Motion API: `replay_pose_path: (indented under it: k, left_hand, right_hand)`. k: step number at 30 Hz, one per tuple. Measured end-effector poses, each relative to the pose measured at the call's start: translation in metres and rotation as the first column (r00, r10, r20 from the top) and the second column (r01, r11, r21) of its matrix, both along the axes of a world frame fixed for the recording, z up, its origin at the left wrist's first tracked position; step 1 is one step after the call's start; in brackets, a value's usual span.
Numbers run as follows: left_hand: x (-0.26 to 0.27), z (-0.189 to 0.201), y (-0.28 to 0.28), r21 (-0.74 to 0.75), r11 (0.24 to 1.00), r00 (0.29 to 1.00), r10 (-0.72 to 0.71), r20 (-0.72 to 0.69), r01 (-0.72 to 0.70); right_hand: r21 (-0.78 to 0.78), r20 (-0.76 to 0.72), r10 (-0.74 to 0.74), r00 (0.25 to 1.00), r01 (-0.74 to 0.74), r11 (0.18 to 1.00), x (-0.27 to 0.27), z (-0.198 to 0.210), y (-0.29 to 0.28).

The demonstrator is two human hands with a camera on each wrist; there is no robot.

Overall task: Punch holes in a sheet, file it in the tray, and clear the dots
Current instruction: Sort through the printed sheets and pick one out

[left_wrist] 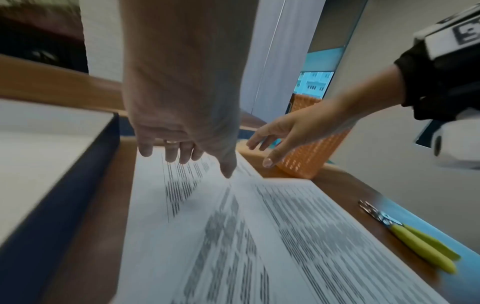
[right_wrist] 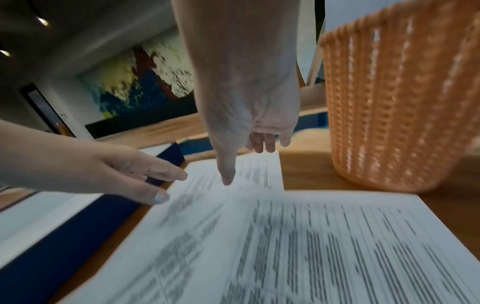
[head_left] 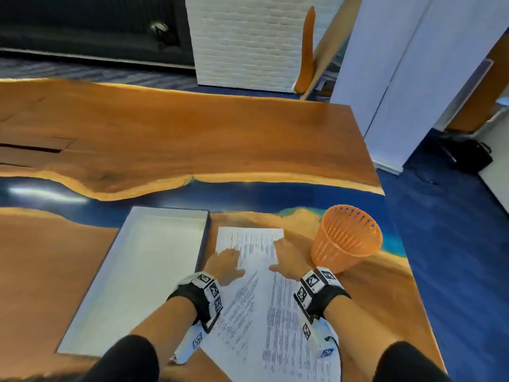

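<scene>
Near desk's front edge, right of tray point(head_left: 154, 216): sheets point(head_left: 256, 274) lie flat, long axis running from front edge toward far edge, a second sheet skewed over the first. Both hands over far half, fingers spread and relaxed, holding nothing: left hand point(head_left: 224, 264) at left margin, right hand point(head_left: 289, 260) at right margin, equally near. Punch point(left_wrist: 415, 240) by desk's right edge, untouched. Bin point(head_left: 347, 238) just right of sheets.
</scene>
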State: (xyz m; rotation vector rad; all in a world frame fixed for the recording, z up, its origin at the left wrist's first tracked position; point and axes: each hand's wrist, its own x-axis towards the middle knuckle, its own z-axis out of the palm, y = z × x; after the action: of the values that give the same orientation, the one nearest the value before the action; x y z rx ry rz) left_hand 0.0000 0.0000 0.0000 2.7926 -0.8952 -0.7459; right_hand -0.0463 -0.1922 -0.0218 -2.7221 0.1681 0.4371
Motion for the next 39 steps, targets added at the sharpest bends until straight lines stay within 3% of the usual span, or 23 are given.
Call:
replay_pose_path:
  k: [3,10,19,27,33,39]
  left_hand:
    - [-0.021,-0.033,0.005,0.073,0.997,0.991,-0.022,-0.133,0.032]
    - [-0.044,-0.066,0.001,0.096,0.994,0.998,-0.051,-0.025,0.053]
    - [-0.05,-0.069,0.001,0.113,0.993,0.999,-0.037,0.005,0.036]
    - [-0.05,-0.069,0.002,0.09,0.995,0.999,-0.043,0.011,0.041]
    - [-0.05,-0.07,0.004,0.069,0.997,1.0,-0.03,0.004,0.029]
    - [-0.051,-0.072,0.005,0.068,0.997,1.0,-0.028,0.01,0.028]
  right_hand:
    - [0.016,-0.088,-0.063,0.994,0.064,0.998,-0.017,-0.022,0.001]
    - [-0.096,-0.118,-0.086,0.989,0.075,0.993,-0.028,-0.043,-0.004]
    - [-0.119,-0.085,-0.116,0.99,0.106,0.987,-0.031,-0.047,0.001]
    - [-0.093,-0.163,-0.138,0.977,0.124,0.988,-0.022,-0.045,-0.004]
    - [-0.157,-0.202,-0.116,0.973,0.084,0.984,-0.02,-0.044,-0.004]
    - [-0.151,-0.04,-0.128,0.991,0.121,0.981,-0.019,-0.039,-0.007]
